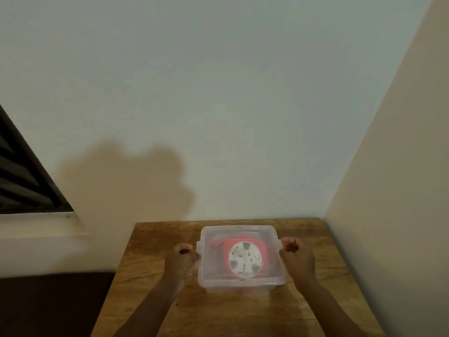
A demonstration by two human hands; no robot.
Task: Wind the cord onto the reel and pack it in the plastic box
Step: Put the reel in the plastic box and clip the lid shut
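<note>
We see a wooden desk [170,300] set in the wall corner. Toward its far edge sits the lidded plastic box [240,283], the red reel [244,257] inside. Our 2 hands, left hand [181,260] and right hand [295,257], curl against its left and right sides, thumbs touching the lid's edges.
</note>
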